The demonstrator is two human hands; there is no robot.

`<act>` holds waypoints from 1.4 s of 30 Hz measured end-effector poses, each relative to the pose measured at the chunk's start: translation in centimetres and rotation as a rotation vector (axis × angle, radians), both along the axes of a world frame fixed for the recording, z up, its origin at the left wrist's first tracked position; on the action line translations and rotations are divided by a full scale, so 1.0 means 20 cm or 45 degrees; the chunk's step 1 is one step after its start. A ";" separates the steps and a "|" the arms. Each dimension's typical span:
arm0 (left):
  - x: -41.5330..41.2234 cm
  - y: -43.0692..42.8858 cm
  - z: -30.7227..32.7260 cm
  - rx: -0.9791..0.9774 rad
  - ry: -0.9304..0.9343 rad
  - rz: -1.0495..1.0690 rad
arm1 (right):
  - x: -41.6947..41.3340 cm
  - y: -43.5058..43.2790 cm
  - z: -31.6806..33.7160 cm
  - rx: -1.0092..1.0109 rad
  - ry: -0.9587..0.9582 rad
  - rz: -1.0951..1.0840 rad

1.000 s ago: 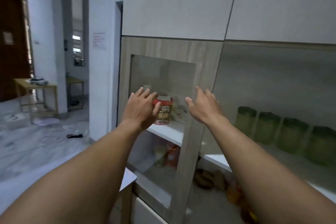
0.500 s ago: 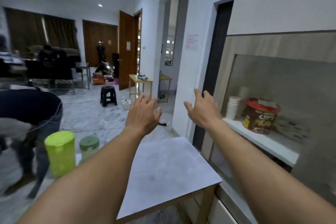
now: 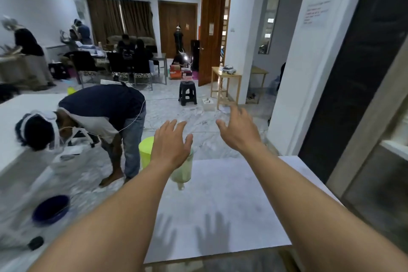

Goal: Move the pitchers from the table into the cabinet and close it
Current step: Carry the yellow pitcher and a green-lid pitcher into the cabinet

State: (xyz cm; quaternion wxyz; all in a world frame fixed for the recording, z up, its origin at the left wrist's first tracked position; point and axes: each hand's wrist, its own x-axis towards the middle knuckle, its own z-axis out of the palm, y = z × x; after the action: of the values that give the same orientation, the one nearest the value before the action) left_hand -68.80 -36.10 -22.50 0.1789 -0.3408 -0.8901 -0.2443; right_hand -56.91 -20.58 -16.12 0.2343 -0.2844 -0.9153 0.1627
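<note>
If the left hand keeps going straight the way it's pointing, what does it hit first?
Most likely the pale green pitcher: the open left hand sits right in front of it. The lime pitcher stands just to its left. How far the hand is from either is unclear.

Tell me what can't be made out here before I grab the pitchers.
Head view only:
- Pale green pitcher: top and lid hidden behind the left hand.
- Bright green pitcher: right side hidden by the same hand.
- Cabinet: cut off by the right edge; door state unclear.
- Right hand: open, holding nothing.
</note>
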 end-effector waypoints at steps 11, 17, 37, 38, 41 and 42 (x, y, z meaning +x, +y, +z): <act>-0.42 -0.09 -0.53 0.196 -0.396 0.358 | -0.64 -0.01 -0.70 -0.308 -0.146 0.226; -0.65 -0.07 -0.89 0.326 -0.730 0.495 | -0.90 0.01 -1.14 -0.465 -0.188 0.214; -0.87 0.14 -1.17 0.789 -0.897 0.625 | -1.18 -0.01 -1.59 -1.157 0.110 -0.135; -0.88 0.14 -1.17 0.798 -0.905 0.613 | -1.18 -0.02 -1.59 -1.154 0.132 -0.141; -0.91 0.11 -1.13 0.861 -0.918 0.568 | -1.18 -0.07 -1.58 -1.136 0.196 -0.173; -0.92 0.10 -1.12 0.868 -0.923 0.557 | -1.17 -0.08 -1.57 -1.128 0.213 -0.188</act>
State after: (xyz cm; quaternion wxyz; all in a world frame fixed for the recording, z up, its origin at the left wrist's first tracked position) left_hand -87.13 -34.16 -44.88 0.0073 0.0357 -0.8152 -0.5780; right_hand -80.38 -22.15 -47.50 0.1740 -0.4074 -0.7128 0.5437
